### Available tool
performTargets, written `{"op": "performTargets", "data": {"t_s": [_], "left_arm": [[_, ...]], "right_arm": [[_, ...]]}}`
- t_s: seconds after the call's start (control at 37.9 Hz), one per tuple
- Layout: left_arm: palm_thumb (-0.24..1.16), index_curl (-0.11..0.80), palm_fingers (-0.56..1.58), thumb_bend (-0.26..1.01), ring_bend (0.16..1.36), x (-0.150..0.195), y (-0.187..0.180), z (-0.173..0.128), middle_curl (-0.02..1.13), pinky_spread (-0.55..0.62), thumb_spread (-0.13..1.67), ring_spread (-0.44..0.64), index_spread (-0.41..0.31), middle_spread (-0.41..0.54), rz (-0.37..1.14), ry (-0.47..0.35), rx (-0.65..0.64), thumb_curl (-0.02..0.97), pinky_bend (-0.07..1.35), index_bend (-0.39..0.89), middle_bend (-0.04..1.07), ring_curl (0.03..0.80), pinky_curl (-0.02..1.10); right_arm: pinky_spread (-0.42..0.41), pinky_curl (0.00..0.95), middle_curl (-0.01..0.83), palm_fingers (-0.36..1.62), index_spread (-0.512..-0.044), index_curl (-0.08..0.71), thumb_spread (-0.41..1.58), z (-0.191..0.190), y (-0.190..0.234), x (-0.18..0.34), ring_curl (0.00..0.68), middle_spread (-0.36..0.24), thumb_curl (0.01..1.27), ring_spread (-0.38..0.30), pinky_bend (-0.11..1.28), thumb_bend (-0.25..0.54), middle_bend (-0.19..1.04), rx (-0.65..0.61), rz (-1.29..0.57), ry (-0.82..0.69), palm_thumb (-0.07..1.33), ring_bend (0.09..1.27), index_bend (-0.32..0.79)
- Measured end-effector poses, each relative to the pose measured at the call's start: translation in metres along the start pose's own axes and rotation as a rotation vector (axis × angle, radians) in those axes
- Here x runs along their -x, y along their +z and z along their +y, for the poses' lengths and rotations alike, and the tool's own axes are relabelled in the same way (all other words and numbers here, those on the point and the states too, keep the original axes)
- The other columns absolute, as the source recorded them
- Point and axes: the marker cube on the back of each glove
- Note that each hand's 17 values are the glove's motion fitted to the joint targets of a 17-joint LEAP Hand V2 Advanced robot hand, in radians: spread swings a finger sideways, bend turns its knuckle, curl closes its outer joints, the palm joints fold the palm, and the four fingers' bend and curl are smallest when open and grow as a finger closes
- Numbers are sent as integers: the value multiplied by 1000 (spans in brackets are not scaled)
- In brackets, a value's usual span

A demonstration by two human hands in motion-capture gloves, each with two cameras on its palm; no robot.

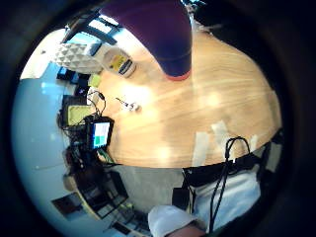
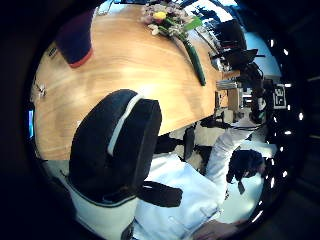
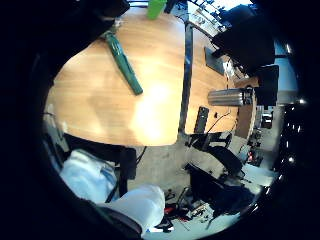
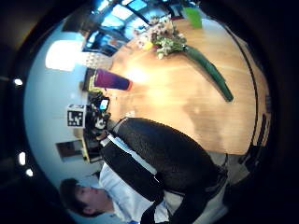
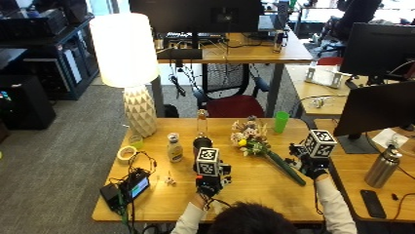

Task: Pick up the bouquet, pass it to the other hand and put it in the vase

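The bouquet lies on the wooden table, its pale flowers toward the middle and its green wrapped stems pointing at the right front edge. It also shows in the left thumb side view as the bouquet and in the right thumb side view as the bouquet. A dark purple vase stands upright left of the flowers, and the vase looms close in the left palm view. My left hand hovers in front of the vase, holding nothing. Just beside the stem end is my right hand, also holding nothing.
A white lamp stands at the back left. A dressing bottle, a tape roll and a small screen with cables sit on the left. Behind the bouquet are a glass bottle and a green cup.
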Motion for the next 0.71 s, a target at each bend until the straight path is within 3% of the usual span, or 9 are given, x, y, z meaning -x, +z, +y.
{"op": "performTargets", "data": {"t_s": [0.03, 0.16, 0.34, 0.58, 0.63, 0.71], "left_arm": [[110, 39, 359, 65, 457, 0, 0, 0, 24, 162, 424, 96, -23, 93, -1, -1, 0, 22, 352, 139, 142, 87, 73], [127, 89, 307, 62, 531, -3, -6, -1, 82, 252, 738, 160, -34, 147, -14, -9, -5, 50, 392, 147, 155, 169, 151], [133, 146, 271, 42, 566, -13, -18, 0, 127, 311, 972, 202, -42, 182, -28, 23, -40, 86, 411, 157, 167, 206, 202], [138, 198, 244, 10, 594, -28, -23, -7, 163, 340, 1105, 219, -45, 195, -5, 87, -72, 125, 419, 157, 169, 232, 241], [138, 208, 239, 1, 599, -31, -21, -9, 171, 343, 1119, 220, -45, 196, 0, 102, -74, 133, 421, 158, 167, 237, 248], [139, 218, 231, -8, 606, -37, -20, -12, 179, 348, 1137, 222, -46, 198, 6, 128, -79, 145, 427, 155, 165, 243, 258]], "right_arm": [[128, 88, 69, 491, -192, 29, 397, 0, 0, 1, 56, -35, 33, 36, 409, 50, 256, 1, -2, -4, 106, 337, 119], [195, 177, 136, 461, -288, 92, 663, -6, 7, 12, 143, -52, 66, 57, 444, 34, 271, 9, -17, -35, 119, 395, 115], [229, 226, 198, 443, -346, 129, 861, -2, 0, 34, 191, -63, 105, 71, 457, 0, 283, 5, -3, -63, 124, 420, 118], [245, 265, 251, 424, -367, 153, 973, 1, -18, 60, 228, -61, 146, 78, 470, -20, 280, 48, 56, -40, 123, 439, 107], [255, 290, 261, 456, -337, 135, 979, -2, -23, 60, 240, -24, 153, 105, 542, -23, 284, 67, 72, -9, 119, 464, 43], [259, 301, 274, 465, -302, 127, 988, -8, -32, 57, 252, 2, 165, 117, 578, -25, 284, 83, 89, 35, 114, 492, 42]]}}
